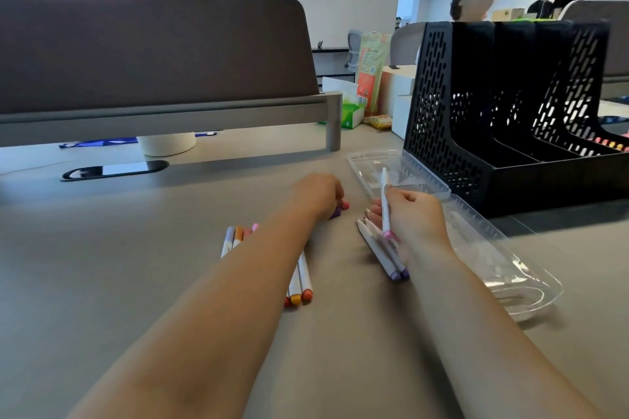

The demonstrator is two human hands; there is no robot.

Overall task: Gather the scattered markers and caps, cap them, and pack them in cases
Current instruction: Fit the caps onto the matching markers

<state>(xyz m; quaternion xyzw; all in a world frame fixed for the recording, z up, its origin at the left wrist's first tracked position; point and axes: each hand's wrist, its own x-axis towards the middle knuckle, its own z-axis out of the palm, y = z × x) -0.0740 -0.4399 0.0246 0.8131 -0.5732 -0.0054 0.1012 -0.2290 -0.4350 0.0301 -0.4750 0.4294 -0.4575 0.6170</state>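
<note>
Right hand (pixel 412 214), centre right of frame: fingers clamped round a white marker (pixel 385 201), held near upright, with a pink band at its lower end. Its upper end rises in front of the far half of the clear case (pixel 531 282), which lies open along the right side of the table (pixel 170 248). That upper end appears to be without a cap, though blur prevents confirmation. Left hand (pixel 318 196), centre of frame: fingers curled down on a pink cap (pixel 345 205) and apparently pinching it. A purple cap (pixel 335 213) lies just beside, under the heel of the hand. Further markers (pixel 303 275) lie in a row beneath the left forearm. A second cluster (pixel 379 250) with purple ends lies touching the right hand on its left side. A black file rack (pixel 510 112) stands behind the case at upper right. Assessment: the step in hand is capping the held marker. To do it well, confirm that the cap's colour matches the marker's band. Bring cap and open end together over the table, not over the case, so a dropped cap stays in reach. Align the two along one axis and press straight until seated. Then lay the marker into the near half of the case, parallel to its long side.
</note>
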